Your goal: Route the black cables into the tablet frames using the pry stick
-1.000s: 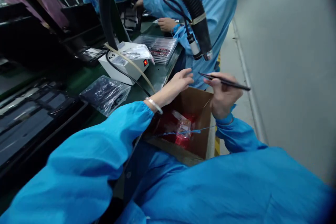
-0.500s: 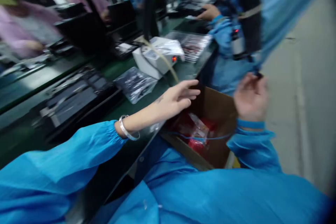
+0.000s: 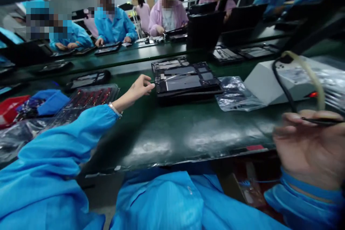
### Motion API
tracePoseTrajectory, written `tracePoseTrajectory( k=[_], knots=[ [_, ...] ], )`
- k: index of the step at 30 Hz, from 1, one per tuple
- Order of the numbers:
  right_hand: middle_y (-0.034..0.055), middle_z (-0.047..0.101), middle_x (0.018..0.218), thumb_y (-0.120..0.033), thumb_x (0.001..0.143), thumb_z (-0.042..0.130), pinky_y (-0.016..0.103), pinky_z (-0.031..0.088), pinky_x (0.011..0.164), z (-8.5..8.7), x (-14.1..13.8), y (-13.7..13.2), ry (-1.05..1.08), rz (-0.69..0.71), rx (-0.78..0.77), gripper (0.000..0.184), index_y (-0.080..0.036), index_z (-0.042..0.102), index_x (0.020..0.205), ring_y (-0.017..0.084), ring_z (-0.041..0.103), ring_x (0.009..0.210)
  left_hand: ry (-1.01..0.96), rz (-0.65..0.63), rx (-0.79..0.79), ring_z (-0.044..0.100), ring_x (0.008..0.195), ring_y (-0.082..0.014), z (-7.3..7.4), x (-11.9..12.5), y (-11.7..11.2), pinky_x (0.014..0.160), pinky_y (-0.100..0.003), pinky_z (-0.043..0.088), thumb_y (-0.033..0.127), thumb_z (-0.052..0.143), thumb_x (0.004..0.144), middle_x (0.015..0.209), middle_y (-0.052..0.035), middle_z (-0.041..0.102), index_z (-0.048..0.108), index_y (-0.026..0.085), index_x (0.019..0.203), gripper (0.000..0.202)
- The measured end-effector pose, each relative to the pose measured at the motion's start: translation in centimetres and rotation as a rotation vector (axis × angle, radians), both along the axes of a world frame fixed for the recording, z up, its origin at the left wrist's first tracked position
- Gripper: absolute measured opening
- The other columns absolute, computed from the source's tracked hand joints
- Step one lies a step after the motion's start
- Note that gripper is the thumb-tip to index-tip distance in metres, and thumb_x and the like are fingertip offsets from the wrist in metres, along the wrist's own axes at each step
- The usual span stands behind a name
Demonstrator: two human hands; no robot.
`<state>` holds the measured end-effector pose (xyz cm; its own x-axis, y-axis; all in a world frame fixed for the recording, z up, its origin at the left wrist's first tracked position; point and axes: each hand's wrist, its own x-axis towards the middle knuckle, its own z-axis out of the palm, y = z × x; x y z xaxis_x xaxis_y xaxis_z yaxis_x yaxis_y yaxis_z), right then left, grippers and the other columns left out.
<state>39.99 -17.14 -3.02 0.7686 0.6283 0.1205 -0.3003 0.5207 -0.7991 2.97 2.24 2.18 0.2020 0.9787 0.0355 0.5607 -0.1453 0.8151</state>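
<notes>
1. Two hands are seen above a green bench [image 3: 172,140].
2. Left hand [image 3: 140,86] is stretched forward, its fingers [image 3: 149,85] loosely curled and nothing held; the tips lie at the left edge of an opened tablet [image 3: 185,81], though contact cannot be told.
3. Right hand [image 3: 307,147] is closed round thin black tweezers [image 3: 319,121], pinched under the fingertips.
4. A clear bag [image 3: 234,95] and a white box [image 3: 272,82] lie beyond those fingers.

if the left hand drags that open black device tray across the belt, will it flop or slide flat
The black device tray looks flat and rigid, so it probably slides flat. The left hand touches only its left edge, so it may pivot. Exposed inner parts look fragile.
</notes>
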Motion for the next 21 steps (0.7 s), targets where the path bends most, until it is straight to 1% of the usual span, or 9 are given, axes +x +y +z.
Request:
tracePoseTrajectory(
  k=[2, 4, 7, 11, 14, 17, 19, 21],
  knots=[
    [0.0035, 0.059, 0.075, -0.064, 0.034, 0.096, 0.024, 0.033, 0.036, 1.2, -3.1, 0.9, -0.053, 0.07, 0.011, 0.046, -0.033, 0.072, 0.058, 0.015, 0.06, 0.067, -0.093, -0.033, -0.151, 0.068, 0.08, -0.0168, -0.6, -0.5, 0.2, 0.082, -0.038, 0.058, 0.03, 0.06, 0.095, 0.104, -0.0115, 0.066, 0.057, 0.014, 0.11, 0.022],
    [0.0041, 0.055, 0.072, -0.063, 0.036, 0.095, 0.026, 0.036, 0.037, 1.3, -5.1, 1.5, -0.097, 0.125, -0.005, 0.045, -0.033, 0.073, 0.059, 0.017, 0.06, 0.069, -0.192, -0.053, -0.242, 0.067, 0.072, -0.013, -0.7, -0.2, 0.4, 0.078, -0.033, 0.058, 0.031, 0.061, 0.096, 0.096, -0.0092, 0.067, 0.06, 0.014, 0.099, 0.017],
    [0.0053, 0.058, 0.074, -0.063, 0.041, 0.094, 0.03, 0.044, 0.041, 0.2, -6.5, 2.0, -0.151, 0.206, -0.058, 0.043, -0.032, 0.074, 0.063, 0.021, 0.063, 0.072, -0.301, -0.033, -0.313, 0.062, 0.065, -0.0105, -0.5, 0.6, 1.0, 0.073, -0.029, 0.056, 0.029, 0.066, 0.093, 0.087, -0.0069, 0.066, 0.061, 0.014, 0.089, 0.016],
    [0.0063, 0.064, 0.076, -0.062, 0.057, 0.087, 0.035, 0.052, 0.046, -1.6, -7.0, 2.3, -0.224, 0.323, -0.102, 0.033, -0.035, 0.075, 0.07, 0.024, 0.066, 0.071, -0.376, 0.018, -0.379, 0.055, 0.058, -0.0094, -0.3, 1.5, 2.3, 0.064, -0.026, 0.05, 0.016, 0.07, 0.085, 0.068, -0.0029, 0.061, 0.057, 0.014, 0.077, 0.015],
    [0.0056, 0.067, 0.078, -0.06, 0.066, 0.082, 0.036, 0.057, 0.049, -2.1, -7.2, 2.3, -0.277, 0.381, -0.09, 0.026, -0.037, 0.075, 0.075, 0.025, 0.069, 0.074, -0.426, 0.036, -0.377, 0.052, 0.054, -0.0079, 0.2, 1.9, 2.7, 0.061, -0.024, 0.046, 0.009, 0.064, 0.083, 0.061, -0.0004, 0.056, 0.054, 0.014, 0.072, 0.016],
    [0.0058, 0.069, 0.079, -0.058, 0.068, 0.081, 0.037, 0.059, 0.05, -2.1, -7.3, 2.3, -0.296, 0.401, -0.071, 0.025, -0.035, 0.075, 0.076, 0.025, 0.07, 0.072, -0.486, 0.027, -0.317, 0.056, 0.059, -0.0095, 0.9, 2.5, 2.5, 0.067, -0.026, 0.05, 0.011, 0.059, 0.084, 0.066, -0.0021, 0.06, 0.055, 0.014, 0.076, 0.01],
    [0.0058, 0.068, 0.078, -0.059, 0.068, 0.081, 0.036, 0.059, 0.05, -1.9, -7.5, 2.2, -0.3, 0.401, -0.062, 0.027, -0.034, 0.075, 0.075, 0.025, 0.069, 0.072, -0.524, 0.001, -0.288, 0.06, 0.064, -0.0114, 1.4, 2.8, 1.8, 0.073, -0.029, 0.053, 0.014, 0.057, 0.086, 0.07, -0.0031, 0.063, 0.056, 0.014, 0.08, 0.006],
    [0.0053, 0.065, 0.076, -0.061, 0.067, 0.081, 0.034, 0.059, 0.049, -1.5, -7.5, 1.9, -0.301, 0.401, -0.056, 0.028, -0.035, 0.075, 0.075, 0.024, 0.068, 0.074, -0.564, -0.046, -0.225, 0.061, 0.066, -0.0119, 1.9, 2.9, 0.5, 0.075, -0.03, 0.054, 0.016, 0.056, 0.086, 0.072, -0.0024, 0.062, 0.055, 0.015, 0.081, 0.005]
  ],
)
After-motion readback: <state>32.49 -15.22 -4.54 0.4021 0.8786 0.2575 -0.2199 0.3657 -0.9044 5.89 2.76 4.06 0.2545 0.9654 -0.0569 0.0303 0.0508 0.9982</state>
